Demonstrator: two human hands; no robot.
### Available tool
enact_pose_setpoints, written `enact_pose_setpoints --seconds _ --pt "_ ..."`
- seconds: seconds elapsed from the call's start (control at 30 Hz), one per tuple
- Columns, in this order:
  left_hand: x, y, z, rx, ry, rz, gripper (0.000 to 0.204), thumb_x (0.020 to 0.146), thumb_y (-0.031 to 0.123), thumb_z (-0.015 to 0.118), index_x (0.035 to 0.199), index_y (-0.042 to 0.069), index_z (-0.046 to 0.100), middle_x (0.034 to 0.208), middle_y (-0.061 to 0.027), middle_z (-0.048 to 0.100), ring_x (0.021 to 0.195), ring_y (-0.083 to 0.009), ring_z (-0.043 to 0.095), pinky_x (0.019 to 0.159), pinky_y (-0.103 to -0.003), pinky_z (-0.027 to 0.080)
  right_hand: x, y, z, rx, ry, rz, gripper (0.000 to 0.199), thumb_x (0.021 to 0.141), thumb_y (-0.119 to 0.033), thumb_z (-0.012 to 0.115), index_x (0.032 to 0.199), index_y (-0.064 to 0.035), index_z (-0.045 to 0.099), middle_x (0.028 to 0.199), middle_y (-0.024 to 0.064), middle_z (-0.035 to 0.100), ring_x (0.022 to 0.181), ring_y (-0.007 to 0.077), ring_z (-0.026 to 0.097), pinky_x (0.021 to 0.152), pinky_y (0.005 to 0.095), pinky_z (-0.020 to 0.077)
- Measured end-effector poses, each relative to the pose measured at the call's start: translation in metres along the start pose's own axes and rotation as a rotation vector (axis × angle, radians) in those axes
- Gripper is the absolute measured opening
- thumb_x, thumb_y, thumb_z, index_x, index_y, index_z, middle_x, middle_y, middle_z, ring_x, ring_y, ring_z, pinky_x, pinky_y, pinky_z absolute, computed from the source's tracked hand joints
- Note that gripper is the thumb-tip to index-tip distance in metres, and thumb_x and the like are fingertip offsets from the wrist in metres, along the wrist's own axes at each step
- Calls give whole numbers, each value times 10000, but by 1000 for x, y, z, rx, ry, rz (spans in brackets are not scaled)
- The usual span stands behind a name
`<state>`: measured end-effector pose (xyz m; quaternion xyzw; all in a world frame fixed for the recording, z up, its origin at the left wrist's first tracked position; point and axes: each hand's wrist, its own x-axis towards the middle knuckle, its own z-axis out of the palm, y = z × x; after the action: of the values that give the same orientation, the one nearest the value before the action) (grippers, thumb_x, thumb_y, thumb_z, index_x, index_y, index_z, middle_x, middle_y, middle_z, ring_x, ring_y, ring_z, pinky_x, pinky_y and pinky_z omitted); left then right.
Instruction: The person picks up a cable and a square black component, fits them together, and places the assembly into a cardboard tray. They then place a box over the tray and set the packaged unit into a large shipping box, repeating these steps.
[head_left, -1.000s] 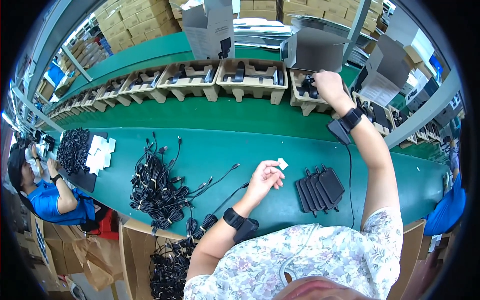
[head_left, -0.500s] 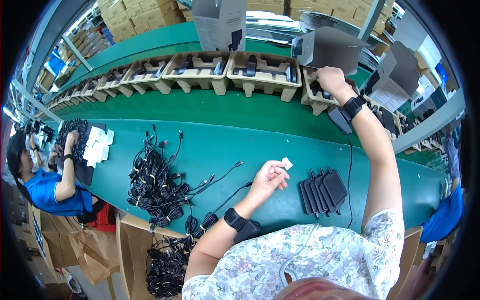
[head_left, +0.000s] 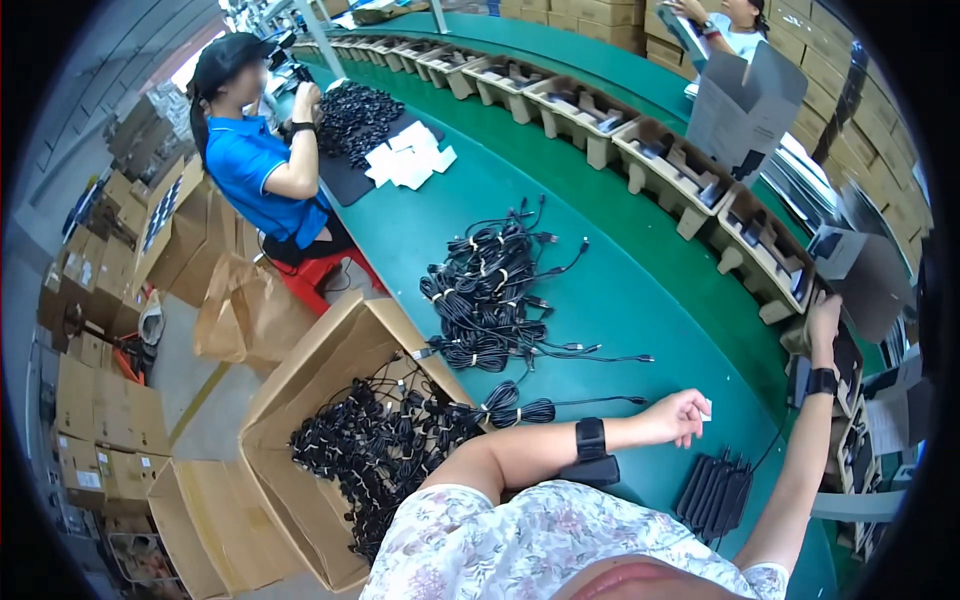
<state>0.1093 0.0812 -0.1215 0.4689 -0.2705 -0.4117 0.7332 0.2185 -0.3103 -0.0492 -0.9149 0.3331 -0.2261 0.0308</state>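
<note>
Left hand point(head_left: 682, 416) pinching a small white tag point(head_left: 706, 410) over the table point(head_left: 600, 300); right hand point(head_left: 823, 318) reaching into a tray point(head_left: 775, 262), grip hidden. Better: keep pinch firm, seat squarely.

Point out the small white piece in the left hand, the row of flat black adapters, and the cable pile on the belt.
small white piece point(head_left: 706, 409), head view, its exposed edge.
flat black adapters point(head_left: 712, 494), head view, middle of the row.
cable pile point(head_left: 490, 290), head view, centre of the bundles.

Left hand point(head_left: 680, 416) around white piece point(head_left: 706, 409)
</note>
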Motion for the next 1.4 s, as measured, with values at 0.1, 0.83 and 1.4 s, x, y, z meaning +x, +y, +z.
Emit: enact_pose_setpoints --seconds 0.1,0.83,1.4 --pt "1 0 1 -8 -15 11 234 863 -17 478 1080 53 429 830 -79 582 602 -128 581 499 -228 450 2 11 10 13 -22 38 430 911 -349 448 1118 27 475 1086 280 572 1044 429 533 863 460 430" --pt "1 9 -12 -20 134 -16 186 881 -9 455 1066 13 461 822 -96 602 625 -145 602 510 -234 489 -70 14 -54 -232 64 -491 248 828 -135 563 1028 12 555 985 188 590 930 377 550 795 401 454" --pt "-119 98 -68 1338 835 541 134 809 -4 534 929 39 576 889 -116 598 828 -263 584 734 -347 477 -101 18 -56 -482 102 -488 203 825 -101 474 996 -62 577 958 99 561 947 268 559 717 356 518"
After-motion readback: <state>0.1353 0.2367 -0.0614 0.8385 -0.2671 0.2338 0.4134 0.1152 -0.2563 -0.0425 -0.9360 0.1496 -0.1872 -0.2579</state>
